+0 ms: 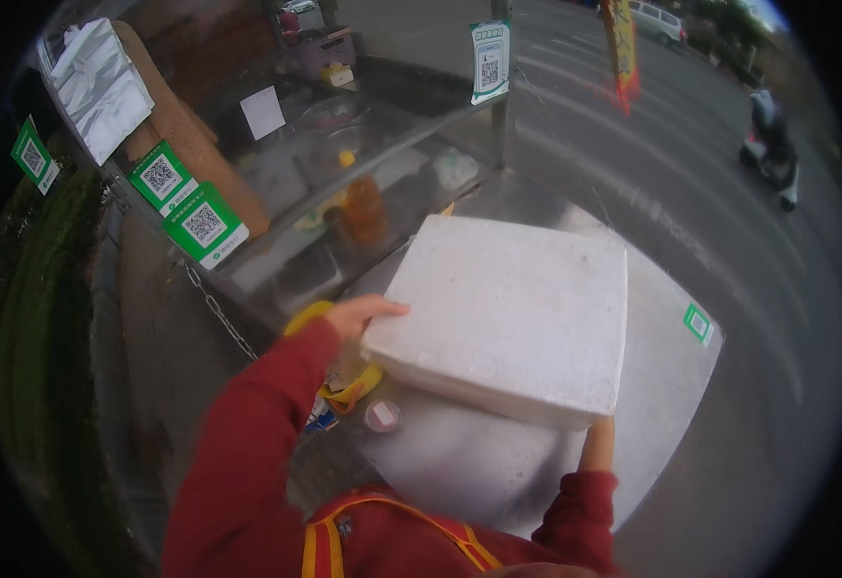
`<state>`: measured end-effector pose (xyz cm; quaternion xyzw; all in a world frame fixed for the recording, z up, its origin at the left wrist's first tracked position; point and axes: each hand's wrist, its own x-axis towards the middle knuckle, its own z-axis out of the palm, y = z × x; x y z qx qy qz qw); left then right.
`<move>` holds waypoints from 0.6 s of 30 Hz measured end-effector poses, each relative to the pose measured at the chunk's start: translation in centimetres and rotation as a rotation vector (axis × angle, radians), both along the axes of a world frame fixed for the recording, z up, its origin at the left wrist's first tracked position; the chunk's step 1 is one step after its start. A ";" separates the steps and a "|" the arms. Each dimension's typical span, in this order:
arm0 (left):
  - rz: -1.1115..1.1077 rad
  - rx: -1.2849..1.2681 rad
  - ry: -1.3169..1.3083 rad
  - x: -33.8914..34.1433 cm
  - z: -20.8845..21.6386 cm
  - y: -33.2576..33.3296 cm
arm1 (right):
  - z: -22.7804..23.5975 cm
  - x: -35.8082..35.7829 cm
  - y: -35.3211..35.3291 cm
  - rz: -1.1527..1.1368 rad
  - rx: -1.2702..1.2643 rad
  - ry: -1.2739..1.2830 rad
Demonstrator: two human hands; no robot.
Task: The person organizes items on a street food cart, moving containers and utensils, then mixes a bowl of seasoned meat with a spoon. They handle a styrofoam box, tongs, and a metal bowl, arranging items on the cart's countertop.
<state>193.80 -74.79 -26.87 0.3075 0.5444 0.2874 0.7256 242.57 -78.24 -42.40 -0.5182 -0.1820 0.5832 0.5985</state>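
Observation:
A white foam box (512, 308) is in both my hands, tilted a little, over a silver metal counter (666, 385). Its broad, smooth top faces me. My left hand (368, 313) grips the box's left edge, thumb on top and the other fingers mostly hidden. At the near right corner my right hand (601, 443) holds the box from beneath, its fingers out of sight behind it. By the counter's left edge, below my left hand, are a yellow-rimmed item (353, 390) of unclear kind and a small round clear tub (382, 416).
Behind a glass panel stands a bottle of amber liquid (363, 207) with a yellow cap. Green code cards (204, 226) and white plastic bags (103, 87) hang at the left. A metal chain (219, 313) dangles below. A scooter (772, 149) is on the road at right.

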 end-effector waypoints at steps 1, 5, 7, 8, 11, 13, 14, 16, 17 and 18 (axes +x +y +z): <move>0.017 -0.008 -0.021 0.1 0.1 -0.1 | 0.4 0.3 0.1 0.000 0.007 0.008; -0.078 0.044 0.049 0.9 0.9 0.8 | 2.7 2.1 -1.2 -0.019 0.032 0.006; -0.070 0.077 0.113 1.7 2.3 0.5 | 4.5 3.5 -2.9 -0.035 0.047 -0.018; -0.110 0.166 0.091 2.2 3.2 0.0 | 5.5 4.2 -4.1 -0.045 0.049 -0.031; -0.144 0.354 0.185 3.4 6.9 -2.9 | 8.7 5.5 -8.4 -0.065 0.051 -0.087; -0.133 0.455 0.303 3.8 9.2 -5.9 | 10.6 5.2 -11.1 -0.071 0.035 -0.128; -0.131 0.516 0.366 3.6 10.1 -7.7 | 11.6 4.7 -12.3 -0.072 0.025 -0.150; -0.202 0.554 0.462 2.9 11.6 -11.3 | 13.3 3.3 -14.2 -0.062 -0.003 -0.201; -0.165 0.584 0.453 1.9 12.0 -13.5 | 13.8 2.2 -15.2 -0.062 -0.014 -0.221; -0.134 0.638 0.433 1.1 12.3 -15.7 | 14.5 1.0 -16.5 -0.064 -0.017 -0.242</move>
